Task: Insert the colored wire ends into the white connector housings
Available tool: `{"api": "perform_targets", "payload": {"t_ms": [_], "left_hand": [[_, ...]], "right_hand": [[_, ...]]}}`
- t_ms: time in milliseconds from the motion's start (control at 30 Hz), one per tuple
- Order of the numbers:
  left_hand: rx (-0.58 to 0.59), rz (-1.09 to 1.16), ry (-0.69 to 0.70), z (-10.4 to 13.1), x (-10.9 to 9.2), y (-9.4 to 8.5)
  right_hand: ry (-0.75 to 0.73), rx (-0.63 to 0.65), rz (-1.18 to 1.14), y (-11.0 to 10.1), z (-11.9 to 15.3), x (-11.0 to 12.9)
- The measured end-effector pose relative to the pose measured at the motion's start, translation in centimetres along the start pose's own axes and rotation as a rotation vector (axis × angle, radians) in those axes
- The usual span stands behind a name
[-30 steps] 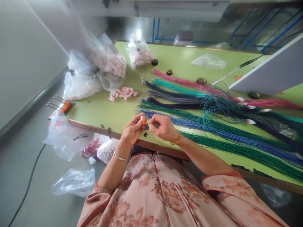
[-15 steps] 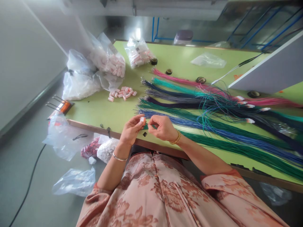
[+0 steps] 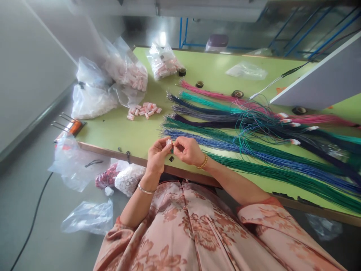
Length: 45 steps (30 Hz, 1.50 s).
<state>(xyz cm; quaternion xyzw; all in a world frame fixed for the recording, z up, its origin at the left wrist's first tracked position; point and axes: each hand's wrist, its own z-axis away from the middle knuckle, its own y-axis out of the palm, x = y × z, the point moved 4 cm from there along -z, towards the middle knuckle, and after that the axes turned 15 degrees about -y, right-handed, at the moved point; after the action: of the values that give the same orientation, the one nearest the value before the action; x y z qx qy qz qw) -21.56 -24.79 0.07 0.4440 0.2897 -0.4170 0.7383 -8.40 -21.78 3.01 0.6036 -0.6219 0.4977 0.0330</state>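
Between the thumb and fingers of my left hand [image 3: 156, 154] is a small white and orange connector housing [image 3: 169, 142], held just above the table's front edge. My right hand [image 3: 188, 150] is pinched closed right beside it, its fingertips at the connector's right side. Whatever those fingers hold is hidden. Beyond and to the right of my hands lie bundles of cut wires, among them a blue bundle [image 3: 214, 144] and a green bundle [image 3: 254, 169]. A small black piece [image 3: 171, 159] rests on the table just below my hands.
Loose connector housings [image 3: 145, 110] form a pile on the green table [image 3: 113, 130]. Bags of housings [image 3: 165, 64] stand behind. Black tape rolls [image 3: 237, 94] lie near the pink wires [image 3: 208, 88]. Several wired connectors [image 3: 295, 142] rest on the bundles. An orange pronged stand [image 3: 72, 127] sits at the left corner.
My right hand has moved left, bringing its pinched fingertips up to the connector in my left hand. The whole view has shifted slightly.
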Motion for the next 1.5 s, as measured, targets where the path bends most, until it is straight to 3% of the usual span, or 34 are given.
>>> {"api": "perform_targets", "payload": {"t_ms": [233, 433, 567, 667, 767, 900, 1033, 1167, 1333, 1500], "left_hand": [[-0.012, -0.013, 0.024, 0.4, -0.2, -0.8], [-0.042, -0.049, 0.061, 1.1, 0.7, -0.9], [-0.020, -0.050, 0.042, 1.5, 1.0, -0.8], [0.008, -0.052, 0.000, 1.4, 0.9, -0.9], [0.027, -0.048, -0.064, 0.9, 1.0, -1.1], [0.044, -0.036, -0.093, 0.5, 1.3, -1.3], [0.048, -0.015, -0.119, 0.4, 1.6, -1.5], [0.043, -0.009, -0.133, 0.3, 1.8, -1.6], [0.063, -0.004, -0.139, 0.3, 2.0, -1.4], [0.076, 0.013, -0.140, 0.5, 2.0, -1.2]], "right_hand": [[0.010, 0.036, -0.107, 0.2, 0.3, 0.2], [-0.002, 0.062, 0.004, 1.2, 1.1, 0.9], [-0.009, 0.130, -0.048, 0.3, 0.9, 0.8], [0.001, 0.113, -0.088, -2.4, 0.0, -1.4], [0.096, 0.119, 0.129, -4.9, -0.7, -5.3], [0.189, 0.325, 0.366, -5.0, -0.6, -9.1], [0.159, 0.422, 0.430, -4.4, -0.4, -9.6], [0.082, 0.419, 0.352, -5.0, -0.6, -8.8], [0.107, 0.383, 0.118, -4.4, -1.6, -8.1], [0.152, 0.486, -0.117, -3.5, -3.3, -8.2]]}}
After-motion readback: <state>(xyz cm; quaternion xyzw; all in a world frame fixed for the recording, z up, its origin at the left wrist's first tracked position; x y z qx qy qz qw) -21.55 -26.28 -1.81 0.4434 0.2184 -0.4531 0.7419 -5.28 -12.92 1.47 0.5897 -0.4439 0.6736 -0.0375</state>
